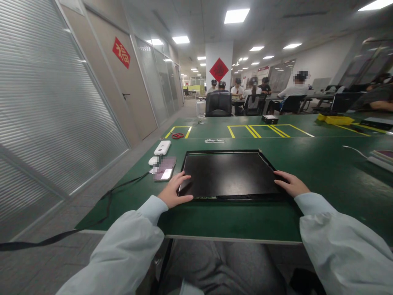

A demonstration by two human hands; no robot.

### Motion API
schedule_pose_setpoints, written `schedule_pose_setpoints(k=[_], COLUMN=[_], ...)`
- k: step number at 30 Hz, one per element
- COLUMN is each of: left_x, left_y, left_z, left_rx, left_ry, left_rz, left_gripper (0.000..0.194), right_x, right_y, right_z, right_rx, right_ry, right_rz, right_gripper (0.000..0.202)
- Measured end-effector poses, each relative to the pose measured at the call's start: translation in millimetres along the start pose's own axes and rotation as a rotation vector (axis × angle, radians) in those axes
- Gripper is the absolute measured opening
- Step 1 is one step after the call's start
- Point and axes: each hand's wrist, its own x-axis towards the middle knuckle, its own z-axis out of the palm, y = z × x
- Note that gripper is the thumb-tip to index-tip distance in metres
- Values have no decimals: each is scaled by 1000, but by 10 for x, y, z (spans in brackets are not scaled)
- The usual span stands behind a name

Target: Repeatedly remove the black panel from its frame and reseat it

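Observation:
A dark flat screen panel [230, 174] in a thin black frame lies face up on the green table [215, 219] in front of me. At its left edge is my left hand [174, 191], fingers spread and thumb stretched along the near left corner. My right hand [291, 185] is at the right edge, with extended fingers and thumb reaching over the frame. Both hands appear to touch the frame without closing around it; their undersides are hidden. A narrow strip with green parts [206, 198] shows along the panel's near edge.
Left of the panel lie a phone [165, 169], a white power bank [162, 147] and a black strap [107, 200]. Beyond it are red-handled scissors [177, 135], small pieces [214, 141] and yellow tape outlines. A yellow tray [335, 119] stands far right. Several people sit behind.

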Motion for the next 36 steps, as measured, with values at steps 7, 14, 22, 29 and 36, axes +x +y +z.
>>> schedule_pose_setpoints(k=[7, 14, 22, 29, 36], left_x=[-4, 4, -5, -203, -404], left_y=[44, 120, 91, 38, -53], left_z=[-19, -49, -26, -112, -112], left_rx=[68, 118, 298, 405, 559], left_ry=[-57, -5, -40, -143, -171], left_rz=[7, 40, 41, 70, 119], left_gripper=[59, 50, 65, 75, 83], right_x=[-1, -8, 42, 59, 105], right_y=[-46, 5, 30, 9, 2], right_z=[6, 22, 51, 61, 94], right_rx=[-39, -101, -151, -150, -197], right_ry=[-2, 12, 85, 87, 88], right_rz=[-42, -82, -107, -127, -109], right_gripper=[44, 49, 42, 38, 40])
